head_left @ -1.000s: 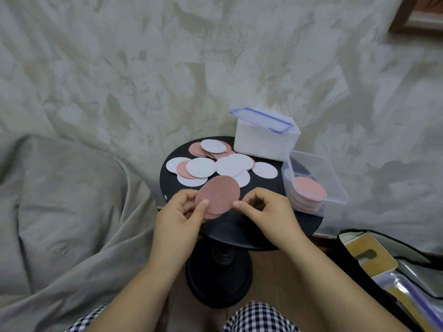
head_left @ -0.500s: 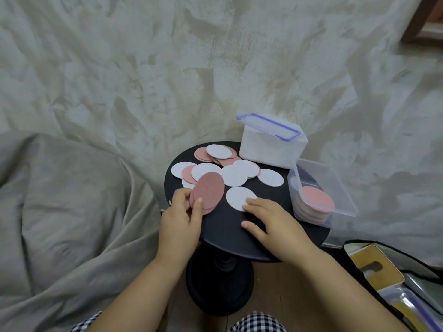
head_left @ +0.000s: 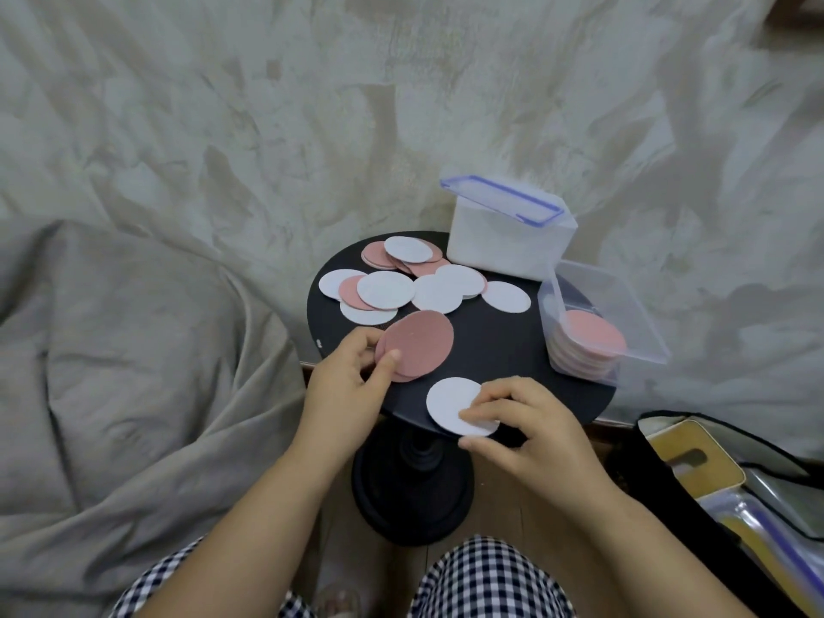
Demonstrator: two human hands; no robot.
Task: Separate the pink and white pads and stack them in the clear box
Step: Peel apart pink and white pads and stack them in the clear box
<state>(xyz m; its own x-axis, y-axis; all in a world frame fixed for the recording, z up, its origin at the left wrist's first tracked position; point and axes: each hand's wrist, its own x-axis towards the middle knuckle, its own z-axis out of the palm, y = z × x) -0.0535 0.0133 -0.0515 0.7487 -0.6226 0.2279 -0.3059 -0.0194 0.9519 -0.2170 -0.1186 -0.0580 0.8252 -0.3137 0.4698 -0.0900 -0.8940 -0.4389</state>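
- The small stack of round pink foam pads (head_left: 417, 345) sits centre frame, tilted up. The left hand (head_left: 348, 385) is grasping it, thumb across the front.
- What's changed: half a second back the round white pad (head_left: 450, 403) lay flat further up the table. Now it's been dragged to the near rim, and the right hand (head_left: 521, 421) pinches it there, fingers on top and thumb under.
- I'd say that's one white split off, so sorting is moving along.
- The clear plastic box (head_left: 642, 314) at right already holds a pink-topped stack (head_left: 593, 339). Loose mixed pads (head_left: 401, 287) are still waiting up top.
- All of it is on a little round black pedestal table (head_left: 499, 350), with a white lidded tub (head_left: 504, 243) behind.
- There's a mottled grey wall (head_left: 267, 127) and grey cloth (head_left: 133, 350) at left.
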